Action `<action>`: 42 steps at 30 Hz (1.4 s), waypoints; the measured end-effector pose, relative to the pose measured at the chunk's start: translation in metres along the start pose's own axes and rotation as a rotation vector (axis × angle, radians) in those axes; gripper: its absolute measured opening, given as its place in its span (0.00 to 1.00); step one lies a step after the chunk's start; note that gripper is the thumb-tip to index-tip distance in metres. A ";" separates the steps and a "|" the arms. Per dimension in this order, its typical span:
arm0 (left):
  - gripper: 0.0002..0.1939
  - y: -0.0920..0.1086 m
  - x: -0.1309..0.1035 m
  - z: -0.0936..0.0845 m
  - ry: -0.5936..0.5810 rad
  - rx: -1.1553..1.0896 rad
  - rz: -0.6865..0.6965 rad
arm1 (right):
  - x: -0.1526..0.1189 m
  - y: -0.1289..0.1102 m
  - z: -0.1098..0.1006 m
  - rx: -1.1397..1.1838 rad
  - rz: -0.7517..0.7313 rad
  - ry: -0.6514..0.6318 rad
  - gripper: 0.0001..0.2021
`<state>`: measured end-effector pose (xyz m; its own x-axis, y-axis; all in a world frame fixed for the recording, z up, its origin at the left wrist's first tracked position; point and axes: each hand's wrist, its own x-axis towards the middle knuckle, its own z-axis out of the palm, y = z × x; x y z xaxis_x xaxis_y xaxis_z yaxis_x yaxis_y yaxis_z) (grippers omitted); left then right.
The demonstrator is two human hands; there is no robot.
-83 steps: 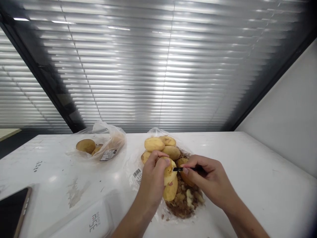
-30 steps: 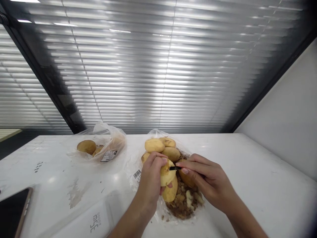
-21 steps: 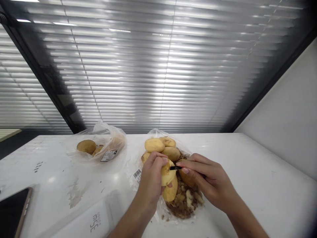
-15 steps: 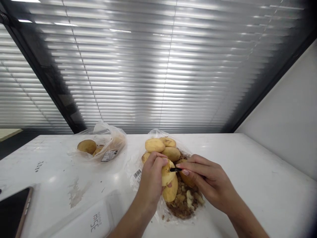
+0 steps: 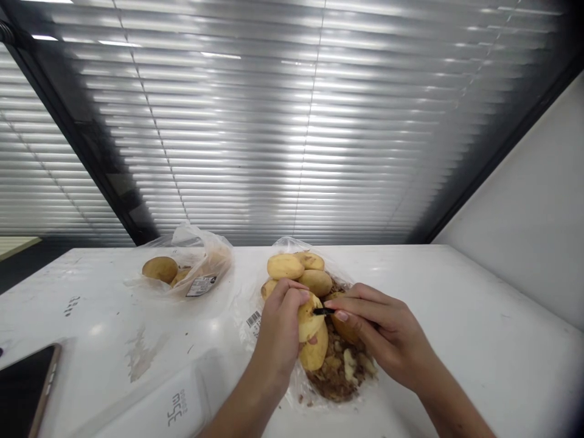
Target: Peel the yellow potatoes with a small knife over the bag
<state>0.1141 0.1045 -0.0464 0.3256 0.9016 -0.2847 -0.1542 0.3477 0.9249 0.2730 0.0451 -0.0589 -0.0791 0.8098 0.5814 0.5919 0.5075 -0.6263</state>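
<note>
My left hand [image 5: 283, 319] is wrapped round a peeled yellow potato [image 5: 309, 321]. In my right hand [image 5: 381, 325] is a small black tool [image 5: 323, 311], pinched between thumb and fingers, its tip touching the potato's face near a dark spot. Most of the tool is hidden by the fingers. Beneath both hands lies a clear plastic bag [image 5: 292, 244] bearing several peeled potatoes [image 5: 285, 266] and a heap of brown peelings [image 5: 335, 377]. Another peeled potato [image 5: 314, 353] rests just below the held one.
A second plastic bag [image 5: 214, 258] with unpeeled potatoes [image 5: 159, 269] lies at the back left of the white table [image 5: 479, 316]. A white power bank [image 5: 159, 407] and a dark phone [image 5: 25, 389] are at the front left. Blinds stand behind.
</note>
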 end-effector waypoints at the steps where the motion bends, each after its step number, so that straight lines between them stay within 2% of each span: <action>1: 0.05 0.000 0.000 0.000 -0.003 0.003 0.000 | 0.000 0.000 0.000 0.001 0.000 -0.009 0.17; 5: 0.06 0.003 -0.001 0.001 0.003 0.016 0.000 | 0.000 0.000 -0.001 -0.013 0.008 0.022 0.18; 9: 0.05 0.003 -0.002 0.001 0.009 0.019 0.006 | 0.001 -0.002 -0.001 -0.003 -0.021 -0.026 0.18; 16: 0.06 0.000 0.001 0.000 0.020 0.034 0.002 | -0.001 -0.001 0.001 -0.018 -0.058 -0.031 0.19; 20: 0.06 -0.002 0.001 -0.001 0.030 0.045 0.006 | -0.001 0.001 0.002 -0.042 -0.070 0.021 0.19; 32: 0.06 -0.005 0.005 -0.001 0.047 0.055 0.015 | -0.002 0.000 0.003 -0.048 -0.079 0.000 0.18; 37: 0.07 -0.006 0.005 -0.001 0.046 0.047 0.009 | -0.001 0.000 0.003 -0.091 -0.118 0.058 0.19; 42: 0.06 -0.005 0.004 -0.001 0.048 0.042 0.003 | 0.000 0.000 0.002 -0.085 -0.129 0.054 0.21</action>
<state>0.1154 0.1063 -0.0524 0.2794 0.9146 -0.2924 -0.1156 0.3344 0.9353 0.2712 0.0453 -0.0603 -0.1173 0.7213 0.6826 0.6452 0.5779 -0.4997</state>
